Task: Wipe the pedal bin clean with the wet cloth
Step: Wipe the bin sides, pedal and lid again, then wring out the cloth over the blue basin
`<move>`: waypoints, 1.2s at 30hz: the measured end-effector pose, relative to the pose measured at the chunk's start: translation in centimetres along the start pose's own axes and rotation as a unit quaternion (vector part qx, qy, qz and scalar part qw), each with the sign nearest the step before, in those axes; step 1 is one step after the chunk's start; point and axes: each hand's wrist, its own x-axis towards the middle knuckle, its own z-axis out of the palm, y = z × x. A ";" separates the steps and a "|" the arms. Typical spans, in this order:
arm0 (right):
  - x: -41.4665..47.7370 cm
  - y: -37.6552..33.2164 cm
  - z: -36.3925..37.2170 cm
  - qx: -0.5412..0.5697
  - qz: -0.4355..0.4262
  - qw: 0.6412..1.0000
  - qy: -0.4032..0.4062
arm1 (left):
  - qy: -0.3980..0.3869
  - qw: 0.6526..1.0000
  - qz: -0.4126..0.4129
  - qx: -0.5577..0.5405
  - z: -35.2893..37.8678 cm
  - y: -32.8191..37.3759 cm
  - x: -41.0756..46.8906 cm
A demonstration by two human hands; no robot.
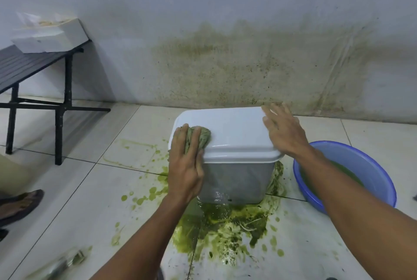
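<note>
Looking down from the head view, you have your left hand (186, 167) curled over the wadded, green-stained wet cloth (200, 138), pressing it onto the near-left corner of the white-lidded, grey plastic pedal bin (234, 178). The bin stands in a green spill (225, 223) on the tiled floor (90, 189). Its lid (234, 131) runs rightward from the cloth to your right hand (284, 131), which lies flat at the far-right edge, fingers straight, holding nothing. The lid looks glossy and mostly white, the body wet.

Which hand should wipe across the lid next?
Left. The left hand holds the cloth at the lid's left edge; the right hand lies flat on its right side, empty, likely steadying the bin.
</note>
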 end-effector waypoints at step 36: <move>-10.9 -0.8 -18.4 0.209 -0.007 0.978 0.002 | -0.325 0.901 -0.040 -0.284 -0.4 20.3 8.3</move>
